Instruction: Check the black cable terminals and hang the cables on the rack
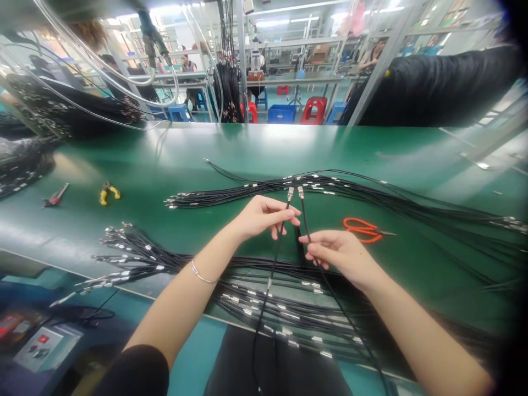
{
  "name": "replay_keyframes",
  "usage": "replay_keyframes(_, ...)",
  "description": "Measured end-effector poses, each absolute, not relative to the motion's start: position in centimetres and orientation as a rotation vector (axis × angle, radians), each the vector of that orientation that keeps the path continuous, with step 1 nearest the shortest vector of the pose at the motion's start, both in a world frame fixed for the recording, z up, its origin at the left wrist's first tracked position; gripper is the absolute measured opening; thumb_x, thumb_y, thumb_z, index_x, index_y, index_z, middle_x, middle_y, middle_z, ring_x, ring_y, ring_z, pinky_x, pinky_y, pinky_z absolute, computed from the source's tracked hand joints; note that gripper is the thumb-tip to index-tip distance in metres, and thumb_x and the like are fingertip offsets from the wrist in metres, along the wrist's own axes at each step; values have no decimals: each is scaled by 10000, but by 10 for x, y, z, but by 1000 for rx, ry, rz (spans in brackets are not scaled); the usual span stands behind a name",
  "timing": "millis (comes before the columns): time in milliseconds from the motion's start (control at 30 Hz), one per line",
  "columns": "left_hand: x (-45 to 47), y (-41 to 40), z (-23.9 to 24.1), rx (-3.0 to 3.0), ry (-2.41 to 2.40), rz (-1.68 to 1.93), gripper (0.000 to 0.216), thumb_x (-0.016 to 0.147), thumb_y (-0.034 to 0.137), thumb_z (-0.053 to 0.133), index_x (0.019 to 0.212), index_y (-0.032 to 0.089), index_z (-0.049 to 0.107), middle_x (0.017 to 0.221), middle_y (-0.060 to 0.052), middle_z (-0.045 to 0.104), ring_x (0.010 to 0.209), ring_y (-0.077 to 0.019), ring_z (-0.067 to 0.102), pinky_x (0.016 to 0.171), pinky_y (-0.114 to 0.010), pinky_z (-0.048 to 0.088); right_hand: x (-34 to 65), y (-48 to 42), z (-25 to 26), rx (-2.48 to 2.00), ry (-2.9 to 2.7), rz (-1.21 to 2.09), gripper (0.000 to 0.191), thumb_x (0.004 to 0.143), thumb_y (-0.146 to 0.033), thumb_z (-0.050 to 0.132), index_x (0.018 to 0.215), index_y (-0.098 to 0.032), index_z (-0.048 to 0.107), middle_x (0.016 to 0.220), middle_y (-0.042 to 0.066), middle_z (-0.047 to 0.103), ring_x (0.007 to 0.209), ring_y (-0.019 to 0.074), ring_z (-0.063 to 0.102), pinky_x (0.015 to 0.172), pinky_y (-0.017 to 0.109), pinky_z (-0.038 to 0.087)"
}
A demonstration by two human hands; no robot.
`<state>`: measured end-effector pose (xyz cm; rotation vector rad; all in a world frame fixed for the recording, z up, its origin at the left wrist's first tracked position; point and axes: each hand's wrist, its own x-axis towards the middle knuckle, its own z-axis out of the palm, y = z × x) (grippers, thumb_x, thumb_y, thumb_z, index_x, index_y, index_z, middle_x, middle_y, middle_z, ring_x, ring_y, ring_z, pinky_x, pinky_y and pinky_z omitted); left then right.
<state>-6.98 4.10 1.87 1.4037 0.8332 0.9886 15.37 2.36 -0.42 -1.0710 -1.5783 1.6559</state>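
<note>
Between thumb and fingers, my left hand (268,215) pinches a black cable (275,258) just below its metal-coloured end connector (291,192). A second black cable (330,283) is pinched in my right hand (336,248), its connector (301,191) pointing up beside the first one. The two connectors stand close together, slightly apart. Both cables hang down toward my lap. Under my hands a bundle of black cables (251,265) with white labels lies along the near side of the green table. Behind the connectors runs another labelled cable bundle (247,191).
Orange-handled scissors (363,230) lie right of my hands. Yellow-handled pliers (109,193) and a red-handled tool (56,196) rest at the left of the green table (185,143). A thick black cable mass (441,85) hangs at the right; blue and red stools (314,110) stand beyond.
</note>
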Motion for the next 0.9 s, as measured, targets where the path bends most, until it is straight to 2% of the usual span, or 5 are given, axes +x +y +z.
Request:
replay_keyframes(167,-56,31,19,1317,844,1014,344,777,389,742,940,86,739,906,-126,736,507,-111,628,412,-203,534,149,17,-5,-981,-1588,1683,312,718,-424,796,848,-143,760,675,62,689,535,90,562,533,219,498)
replay_keyframes(467,-48,26,18,1285,797,1082,337,796,360,733,979,76,730,982,-150,729,550,-126,660,427,-210,561,148,16,-4,-966,-1682,1647,302,755,-444,754,730,-143,756,692,78,698,542,102,552,530,231,489)
replay_keyframes(900,-44,23,19,1272,828,1093,357,790,363,736,982,62,724,973,-154,729,532,-119,655,431,-203,557,148,16,-1,-966,-1704,1669,291,767,-438,748,811,-152,777,687,70,701,528,97,534,526,227,482)
